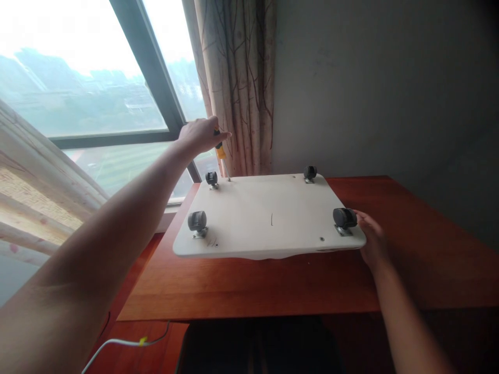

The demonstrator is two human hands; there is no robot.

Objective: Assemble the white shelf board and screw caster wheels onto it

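A white board (249, 208) with rounded corners lies caster side up over the wooden table. Black swivel casters stand at its corners, among them the near left caster (197, 221) and the near right caster (345, 218). My left hand (202, 134) is wrapped round the yellow and black handle of a screwdriver (221, 151), held nearly upright. The screwdriver's tip meets a screw spot (229, 179) at the board's far edge, beside the far left caster (211, 178). At the board's right edge, my right hand (372, 236) rests against the near right corner, its fingers partly hidden.
The reddish-brown table (253, 291) extends right toward a grey wall (382, 93). A patterned curtain (245, 88) and a window (97, 88) stand behind and left. A white cable (117, 341) runs below the table's left front edge.
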